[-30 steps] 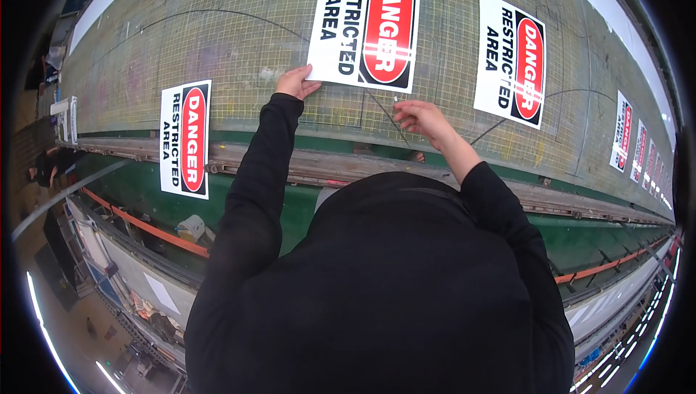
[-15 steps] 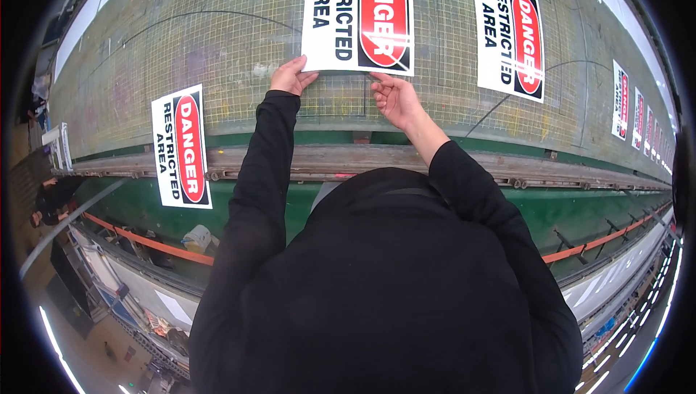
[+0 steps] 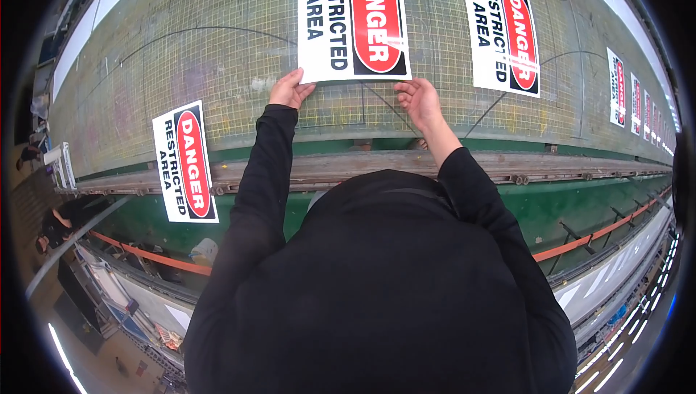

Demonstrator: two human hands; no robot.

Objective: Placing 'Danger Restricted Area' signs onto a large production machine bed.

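A white warning sign (image 3: 337, 24) with black lettering and a red oval on a black block lies before me on the gridded green table (image 3: 239, 68). My left hand (image 3: 290, 92) pinches its near left corner, thumb on top and fingers under the edge. At the near right corner, my right hand (image 3: 422, 104) has its fingers curled, with the tips closed on the sign's edge. The fingertips under the sheet are partly hidden.
A like sign (image 3: 478, 31) lies to the right, and several more run on along the table's far right. Another sign (image 3: 168, 166) at left overhangs the near edge, across a brown rail (image 3: 478, 166). A person (image 3: 58, 224) is at the far left.
My right hand has slid rightward along the sign's near edge to its corner. The left hand keeps its corner. The whole view has shifted slightly.
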